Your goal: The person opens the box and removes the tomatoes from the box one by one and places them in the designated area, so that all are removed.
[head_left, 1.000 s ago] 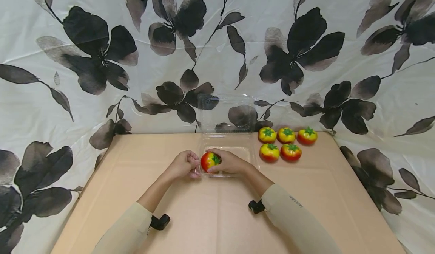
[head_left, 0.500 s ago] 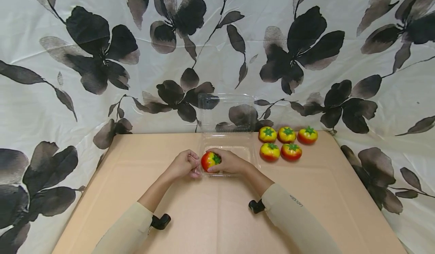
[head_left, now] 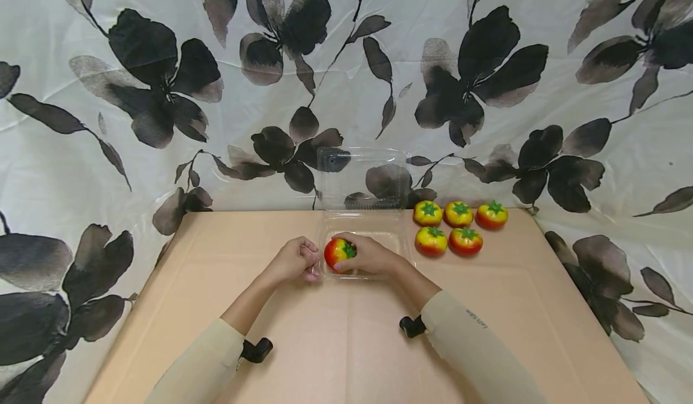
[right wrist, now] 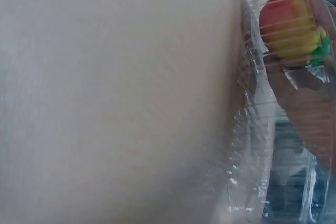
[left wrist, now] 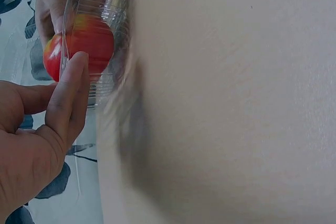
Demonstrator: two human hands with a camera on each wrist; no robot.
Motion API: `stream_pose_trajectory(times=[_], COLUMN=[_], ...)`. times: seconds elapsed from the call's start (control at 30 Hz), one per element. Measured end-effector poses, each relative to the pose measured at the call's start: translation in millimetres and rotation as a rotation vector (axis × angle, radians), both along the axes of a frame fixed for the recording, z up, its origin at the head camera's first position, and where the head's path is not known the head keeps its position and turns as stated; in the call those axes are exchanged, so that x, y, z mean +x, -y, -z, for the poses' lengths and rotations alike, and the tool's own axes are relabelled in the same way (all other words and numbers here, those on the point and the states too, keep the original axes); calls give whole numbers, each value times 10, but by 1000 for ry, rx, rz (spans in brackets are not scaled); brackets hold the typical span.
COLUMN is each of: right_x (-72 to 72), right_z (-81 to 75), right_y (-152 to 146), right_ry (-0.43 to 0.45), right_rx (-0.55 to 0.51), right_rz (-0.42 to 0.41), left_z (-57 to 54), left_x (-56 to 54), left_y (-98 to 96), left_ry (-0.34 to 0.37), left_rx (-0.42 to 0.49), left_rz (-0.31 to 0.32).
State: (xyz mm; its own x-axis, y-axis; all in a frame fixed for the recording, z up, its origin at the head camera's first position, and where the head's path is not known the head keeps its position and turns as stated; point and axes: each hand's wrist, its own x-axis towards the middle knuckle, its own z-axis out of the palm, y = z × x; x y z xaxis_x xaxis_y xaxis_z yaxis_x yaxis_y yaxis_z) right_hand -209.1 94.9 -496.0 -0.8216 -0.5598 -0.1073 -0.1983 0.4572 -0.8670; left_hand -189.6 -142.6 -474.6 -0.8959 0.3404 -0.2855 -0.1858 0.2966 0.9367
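A clear plastic clamshell container (head_left: 397, 244) stands near the table's back edge, its lid (head_left: 352, 178) raised against the cloth behind. My left hand (head_left: 295, 261) pinches the container's left rim between thumb and fingers, as the left wrist view shows. Inside the container's left front part, my right hand (head_left: 368, 254) grips a red and yellow tomato (head_left: 337, 254) with a green star-shaped top. Through the ribbed wall the tomato (right wrist: 287, 24) shows in the right wrist view. Whether it touches the container's floor I cannot tell.
Several more tomatoes (head_left: 431, 241) sit in two rows on the table, right of the container. The tan table (head_left: 346, 344) ends just behind the container. A white cloth with dark flowers (head_left: 465, 79) hangs behind and around it.
The right hand and the tomato have shifted very slightly to the right. My left hand stays at the rim, and the head view has moved a little.
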Motion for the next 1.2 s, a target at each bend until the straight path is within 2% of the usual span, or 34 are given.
stream_pose_trajectory(times=[0.2,0.6,0.87,1.03,1.2], right_x=[16,47,63,70,70], right_z=[-54,-270,-370,-467,-584], right_y=[-88,-354,-549,-668,-798], right_ry=[-11,-42,-77,-79,-144], right_rx=[49,142,111,127,139], right_rz=[9,67,90,109,103], left_z=[14,-25,-68,-81,-84], left_x=[-3,4,16,19,12], left_y=[-3,-2,10,9,-4], left_ry=[3,22,42,46,47], left_rx=[5,17,16,17,14], left_rz=[-5,-12,9,6,-3])
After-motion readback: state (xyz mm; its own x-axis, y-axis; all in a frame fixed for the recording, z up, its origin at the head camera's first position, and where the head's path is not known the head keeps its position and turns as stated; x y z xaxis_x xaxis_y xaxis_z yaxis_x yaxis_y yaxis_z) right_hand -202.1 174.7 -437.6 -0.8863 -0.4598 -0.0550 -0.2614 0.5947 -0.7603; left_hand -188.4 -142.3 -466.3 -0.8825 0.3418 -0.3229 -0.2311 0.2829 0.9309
